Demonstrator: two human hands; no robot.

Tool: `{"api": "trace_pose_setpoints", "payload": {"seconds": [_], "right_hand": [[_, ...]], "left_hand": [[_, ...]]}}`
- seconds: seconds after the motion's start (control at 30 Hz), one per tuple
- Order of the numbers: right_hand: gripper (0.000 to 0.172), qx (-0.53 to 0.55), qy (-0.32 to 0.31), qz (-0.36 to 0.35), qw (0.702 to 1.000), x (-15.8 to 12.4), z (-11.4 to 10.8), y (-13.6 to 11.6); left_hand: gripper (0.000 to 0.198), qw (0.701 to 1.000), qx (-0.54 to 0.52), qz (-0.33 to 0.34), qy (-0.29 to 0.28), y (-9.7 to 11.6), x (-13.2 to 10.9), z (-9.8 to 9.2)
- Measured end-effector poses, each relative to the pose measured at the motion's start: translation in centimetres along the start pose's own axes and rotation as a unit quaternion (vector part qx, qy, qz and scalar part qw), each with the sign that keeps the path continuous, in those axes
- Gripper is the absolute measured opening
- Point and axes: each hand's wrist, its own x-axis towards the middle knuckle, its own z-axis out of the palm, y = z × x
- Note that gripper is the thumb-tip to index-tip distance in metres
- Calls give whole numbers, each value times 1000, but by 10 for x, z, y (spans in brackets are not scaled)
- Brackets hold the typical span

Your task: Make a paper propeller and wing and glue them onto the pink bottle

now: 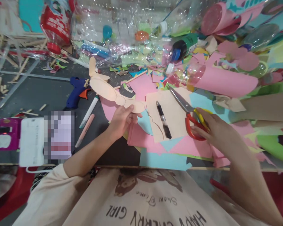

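Note:
Between the thumb and fingers of my left hand (124, 121) is one end of a cream paper cutout (105, 89) with rounded petal-like lobes and a small drawn circle. My right hand (213, 125) grips the handles of a pair of scissors (182, 102), red and yellow at the grips, its blades pointing up and left. The blades lie over a cream sheet (176, 122) with a wavy cut left edge. On that sheet rests a black pen (163, 119). Pink paper (141, 139) and blue paper (163, 159) are spread beneath.
Left of my hand are a blue glue gun (75, 91), a white marker (89, 111), a pink marker (85, 130), a phone (61, 135) and a white power bank (31, 141). Clear plastic bottles (132, 28) and a pink-wrapped bottle (226, 77) crowd the back, among paper scraps.

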Motion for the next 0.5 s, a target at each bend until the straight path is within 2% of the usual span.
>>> {"api": "trace_pose_setpoints", "payload": {"seconds": [0.07, 0.13, 0.27, 0.33, 0.43, 0.47, 0.5], "right_hand": [[62, -25, -44, 37, 998, 7, -4, -4], [58, -8, -56, 56, 997, 14, -9, -8], [37, 110, -48, 87, 989, 22, -16, -3], [28, 248, -42, 110, 962, 22, -18, 3], [31, 432, -89, 141, 886, 17, -22, 4], [35, 450, -105, 132, 877, 14, -24, 1], [38, 443, -112, 104, 883, 10, -26, -5]], "left_hand": [[32, 1000, 3, 11, 2, 0, 0, 1], [29, 1000, 10, 8, 7, 1, -1, 2], [26, 1000, 20, -5, 10, 2, -5, 4], [28, 999, 29, -5, 17, 2, -6, 5], [35, 999, 48, -10, 10, -2, -8, 5], [37, 998, 56, -12, 2, -3, -8, 4], [40, 998, 63, -11, -6, -5, -9, 3]]}}
